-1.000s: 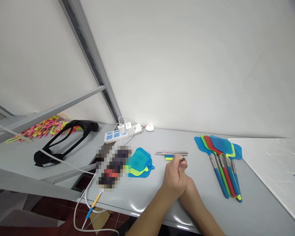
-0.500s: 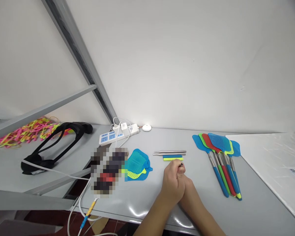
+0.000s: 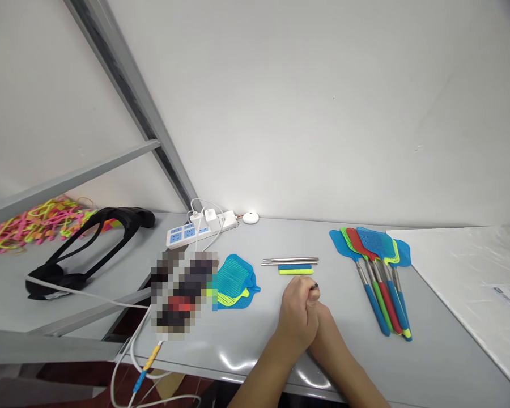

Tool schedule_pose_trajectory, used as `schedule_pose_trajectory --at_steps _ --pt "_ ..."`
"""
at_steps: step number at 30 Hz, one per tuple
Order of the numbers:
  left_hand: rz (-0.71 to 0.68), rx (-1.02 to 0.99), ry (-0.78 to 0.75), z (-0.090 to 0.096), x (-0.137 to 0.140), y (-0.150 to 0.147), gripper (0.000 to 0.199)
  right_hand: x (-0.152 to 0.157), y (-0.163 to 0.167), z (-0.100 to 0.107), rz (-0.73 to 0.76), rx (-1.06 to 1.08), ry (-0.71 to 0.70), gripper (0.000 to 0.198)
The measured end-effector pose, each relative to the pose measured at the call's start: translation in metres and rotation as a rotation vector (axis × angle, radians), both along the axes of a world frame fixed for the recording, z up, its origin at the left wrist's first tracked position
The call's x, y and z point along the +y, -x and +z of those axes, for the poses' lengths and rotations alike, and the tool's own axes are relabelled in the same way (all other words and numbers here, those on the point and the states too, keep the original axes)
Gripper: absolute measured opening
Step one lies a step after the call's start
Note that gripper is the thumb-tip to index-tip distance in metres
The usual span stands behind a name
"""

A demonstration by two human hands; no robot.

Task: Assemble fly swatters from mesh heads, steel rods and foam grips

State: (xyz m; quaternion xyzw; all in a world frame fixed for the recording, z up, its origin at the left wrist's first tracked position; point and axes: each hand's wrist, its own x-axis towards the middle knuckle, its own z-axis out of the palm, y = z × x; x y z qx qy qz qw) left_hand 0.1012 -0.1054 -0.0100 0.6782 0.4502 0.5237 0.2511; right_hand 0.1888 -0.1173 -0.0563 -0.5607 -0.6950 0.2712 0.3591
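Observation:
My left hand [image 3: 296,310] and my right hand [image 3: 322,324] are closed and pressed together above the front of the table. A small dark tip [image 3: 314,287] pokes out at the top of the closed fingers; the rest of what they hold is hidden. Most of my right hand is covered by the left. Just beyond the hands lie thin metal rods [image 3: 289,260], a blue grip tube [image 3: 295,267] and a yellow-green grip tube [image 3: 296,272]. To the left rest several loose swatter heads [image 3: 234,279], blue and yellow-green.
Assembled fly swatters [image 3: 382,283] are fanned out on the right, beside white plastic sheeting [image 3: 463,272]. A power strip [image 3: 182,234] with cables, a white puck [image 3: 250,217] and a blurred item [image 3: 182,300] are at left. Behind the metal frame lies a black strapped object [image 3: 92,255].
The whole view has shifted slightly, with things sitting a little further left and up. My hands stay clasped, and the dark tip is angled a bit differently.

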Motion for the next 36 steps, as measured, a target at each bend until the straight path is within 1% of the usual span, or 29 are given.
schedule_pose_trajectory --at_steps 4,7,11,12,14,16,18,21,23,26,29,33,36 --pt "0.003 -0.054 0.002 -0.001 0.001 -0.001 0.030 0.003 0.000 -0.003 0.059 0.006 -0.004 0.022" --pt "-0.002 -0.073 -0.025 0.005 0.000 0.000 0.031 0.007 0.004 -0.005 0.056 0.012 -0.007 0.021" --pt "-0.046 0.071 -0.114 0.026 -0.011 0.010 0.027 0.005 0.006 0.001 0.037 0.017 -0.004 0.026" --pt "-0.043 0.116 -0.127 0.030 -0.015 0.015 0.030 0.002 0.004 0.005 0.042 0.026 -0.006 0.027" --pt "0.017 0.198 -0.112 0.034 -0.022 0.031 0.037 -0.003 0.000 0.013 0.052 0.070 -0.017 0.029" --pt "0.155 0.298 -0.050 0.029 -0.027 0.051 0.038 -0.008 -0.004 0.019 0.049 0.122 -0.029 0.033" --pt "0.323 0.442 0.043 0.017 -0.032 0.073 0.037 -0.010 -0.007 0.022 0.037 0.139 -0.011 0.036" --pt "0.496 0.664 0.148 -0.005 -0.040 0.100 0.040 -0.011 -0.006 0.022 0.024 0.094 0.091 0.038" --pt "0.573 0.750 0.179 -0.016 -0.046 0.110 0.041 -0.010 -0.003 0.021 0.032 0.057 0.142 0.038" --pt "0.614 0.790 0.185 -0.021 -0.053 0.114 0.039 -0.010 -0.001 0.021 0.067 0.026 0.124 0.037" --pt "0.616 0.788 0.181 -0.018 -0.056 0.113 0.036 -0.012 -0.004 0.019 0.069 -0.004 0.080 0.035" --pt "0.608 0.792 0.183 -0.014 -0.057 0.112 0.037 -0.020 -0.017 0.013 0.024 -0.080 0.008 0.034" --pt "0.600 0.792 0.178 -0.015 -0.056 0.113 0.040 -0.027 -0.027 0.007 0.035 -0.114 -0.058 0.032"
